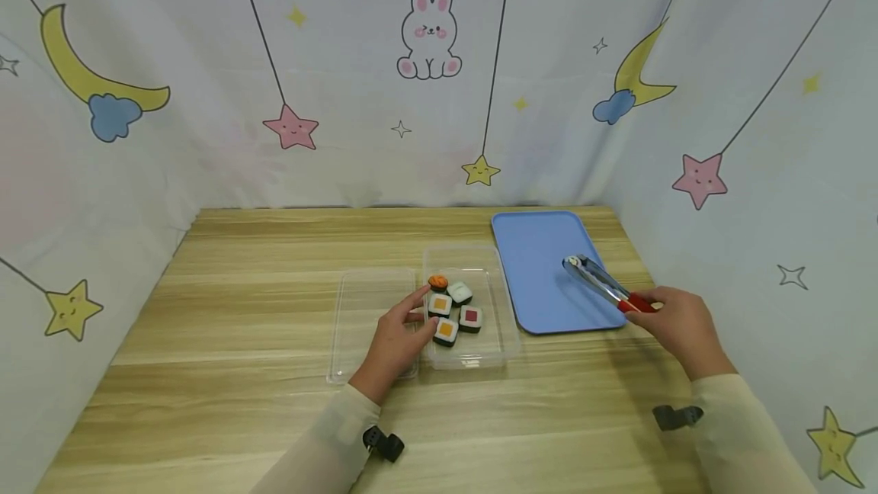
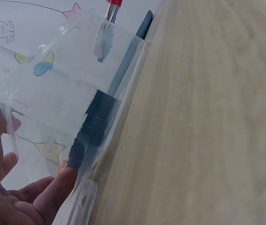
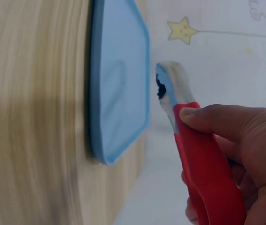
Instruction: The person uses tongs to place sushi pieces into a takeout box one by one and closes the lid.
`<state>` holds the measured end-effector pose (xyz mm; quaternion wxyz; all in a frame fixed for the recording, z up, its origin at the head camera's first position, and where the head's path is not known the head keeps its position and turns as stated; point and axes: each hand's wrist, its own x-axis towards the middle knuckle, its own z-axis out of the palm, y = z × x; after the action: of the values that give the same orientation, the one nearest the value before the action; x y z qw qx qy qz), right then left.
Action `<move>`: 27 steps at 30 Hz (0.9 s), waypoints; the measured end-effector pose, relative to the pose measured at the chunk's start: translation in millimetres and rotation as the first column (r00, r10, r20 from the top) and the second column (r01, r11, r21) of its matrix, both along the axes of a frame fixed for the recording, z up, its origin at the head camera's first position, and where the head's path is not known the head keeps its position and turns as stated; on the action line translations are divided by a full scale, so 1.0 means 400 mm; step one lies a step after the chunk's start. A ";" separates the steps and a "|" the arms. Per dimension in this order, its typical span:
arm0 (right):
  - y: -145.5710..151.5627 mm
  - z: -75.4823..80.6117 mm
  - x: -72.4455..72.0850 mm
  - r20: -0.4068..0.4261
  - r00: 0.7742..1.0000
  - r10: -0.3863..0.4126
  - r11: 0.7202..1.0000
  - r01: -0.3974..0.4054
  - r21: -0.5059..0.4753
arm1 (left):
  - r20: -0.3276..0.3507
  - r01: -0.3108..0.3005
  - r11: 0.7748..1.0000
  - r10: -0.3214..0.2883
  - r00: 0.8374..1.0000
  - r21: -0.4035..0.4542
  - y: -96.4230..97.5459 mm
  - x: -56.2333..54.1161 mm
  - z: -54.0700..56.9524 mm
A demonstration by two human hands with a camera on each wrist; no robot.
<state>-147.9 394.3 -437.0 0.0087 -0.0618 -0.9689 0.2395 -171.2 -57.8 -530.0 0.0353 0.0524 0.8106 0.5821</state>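
Note:
My left hand (image 1: pixel 398 338) holds the near-left side of a clear plastic container (image 1: pixel 504 326), fingers at its rim and wall. Inside sit several sushi pieces: two rolls with orange-yellow centres (image 1: pixel 446 330), one with a red centre (image 1: pixel 470 317), a whitish piece (image 1: pixel 459 293) and an orange-topped one (image 1: pixel 437 281). On the right, my right hand (image 1: pixel 679 326) grips metal tongs by their red handles (image 3: pixel 208 173). The tongs' tips (image 1: pixel 573 261) hang over a blue tray (image 1: pixel 542 250); a small dark bit (image 3: pixel 161 88) shows between them, and I cannot tell what it is.
A clear plastic lid (image 1: pixel 357 311) lies on the wooden table (image 1: pixel 261 326), left of the container and partly behind my left hand. The tray stands close to the container's right side. A printed curtain (image 1: pixel 357 75) encloses the back and both sides.

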 end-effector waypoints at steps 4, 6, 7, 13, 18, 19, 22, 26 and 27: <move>-0.019 0.012 -0.011 0.003 1.000 0.009 1.000 -0.009 -0.010 | -0.001 0.001 1.000 -0.001 1.000 0.000 0.000 0.001 0.003; -0.028 0.018 -0.015 -0.003 1.000 0.022 1.000 -0.022 -0.011 | -0.001 0.001 1.000 -0.001 1.000 -0.002 0.000 0.001 0.004; -0.032 0.021 -0.017 -0.002 1.000 0.028 1.000 -0.028 -0.007 | 0.000 0.002 1.000 -0.002 1.000 -0.002 0.000 0.001 0.005; -0.061 0.040 -0.032 -0.004 0.998 0.065 0.998 -0.065 -0.011 | 0.005 0.000 1.000 0.000 1.000 -0.003 0.000 0.001 0.005; -0.095 0.057 -0.045 -0.037 0.993 0.112 0.994 -0.112 -0.006 | 0.006 -0.004 1.000 0.004 1.000 -0.003 0.000 0.000 0.003; -0.101 0.059 -0.048 -0.048 0.991 0.123 0.992 -0.123 0.000 | 0.006 -0.004 1.000 0.004 1.000 -0.002 0.000 -0.001 0.003; -0.121 0.064 -0.058 -0.072 0.986 0.150 0.989 -0.150 0.015 | 0.002 -0.001 1.000 0.001 1.000 0.003 0.000 -0.002 0.003; -0.152 0.072 -0.071 -0.095 0.977 0.189 0.982 -0.188 0.028 | 0.006 0.004 1.000 -0.004 1.000 0.004 0.000 0.000 0.005; -0.160 0.074 -0.074 -0.103 0.974 0.202 0.979 -0.200 0.026 | 0.010 0.003 1.000 -0.003 1.000 0.003 0.000 0.000 0.006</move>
<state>-177.3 330.1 -407.4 0.0359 0.0493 -0.9702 0.2345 -171.2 -57.9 -527.7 0.0401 0.0511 0.8096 0.5834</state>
